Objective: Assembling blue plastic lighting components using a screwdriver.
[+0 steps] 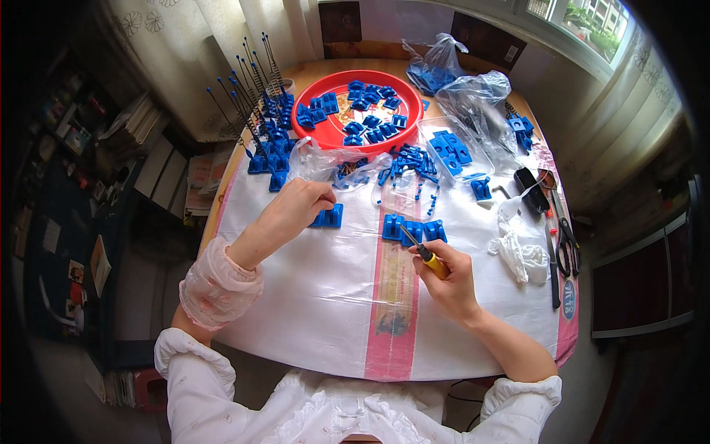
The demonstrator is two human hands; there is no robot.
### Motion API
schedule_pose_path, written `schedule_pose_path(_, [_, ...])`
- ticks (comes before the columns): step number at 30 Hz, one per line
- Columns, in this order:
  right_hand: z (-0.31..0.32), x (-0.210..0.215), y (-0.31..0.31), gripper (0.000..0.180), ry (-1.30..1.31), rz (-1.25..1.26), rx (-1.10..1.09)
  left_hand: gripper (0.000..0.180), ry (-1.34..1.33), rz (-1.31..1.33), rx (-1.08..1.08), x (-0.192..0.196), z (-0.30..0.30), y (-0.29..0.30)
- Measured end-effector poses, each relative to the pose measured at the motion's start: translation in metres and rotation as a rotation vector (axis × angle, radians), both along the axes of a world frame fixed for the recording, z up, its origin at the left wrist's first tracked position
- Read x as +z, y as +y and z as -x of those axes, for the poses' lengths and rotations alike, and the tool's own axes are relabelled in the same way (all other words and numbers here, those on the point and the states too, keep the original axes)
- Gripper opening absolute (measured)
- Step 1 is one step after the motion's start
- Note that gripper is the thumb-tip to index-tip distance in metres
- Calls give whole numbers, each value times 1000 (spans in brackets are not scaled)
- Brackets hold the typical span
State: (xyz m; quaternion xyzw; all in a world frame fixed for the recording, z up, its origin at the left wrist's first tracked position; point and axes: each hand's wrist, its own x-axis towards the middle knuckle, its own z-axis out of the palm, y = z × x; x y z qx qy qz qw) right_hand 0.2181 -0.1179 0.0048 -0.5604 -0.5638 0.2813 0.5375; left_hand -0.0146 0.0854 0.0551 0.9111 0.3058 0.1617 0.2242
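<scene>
My left hand [290, 211] is closed, its fingertips pinched together over blue plastic brackets [332, 216] at the middle left of the table. Whether it grips a bracket or some small part there is hidden by the fingers. In my right hand [452, 287] is a screwdriver with a yellow and black handle [433, 263], its shaft slanting up and left. The screwdriver's tip lies over a short row of blue brackets [414, 231] at the centre; I cannot tell if it touches them.
A red round tray [302, 140] with blue parts stands at the back. Left of it are blue bases with upright springy rods [255, 144]. Small blue pins [414, 164], clear bags [481, 100] and a plastic tray of blue plates [451, 152] lie behind. Scissors [567, 248] and a knife [553, 277] lie right.
</scene>
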Motion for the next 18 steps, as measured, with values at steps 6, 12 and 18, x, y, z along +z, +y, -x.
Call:
schedule_pose_path(6, [1, -1, 0, 11, -22, -20, -7, 14, 18, 20, 5, 1, 0, 0])
schedule_pose_path(12, [1, 3, -1, 12, -6, -7, -5, 22, 62, -82, 6, 12, -1, -6])
schedule_pose_path(18, [-3, 4, -2, 14, 69, -52, -80, 30, -210, 18, -124, 6, -46, -41])
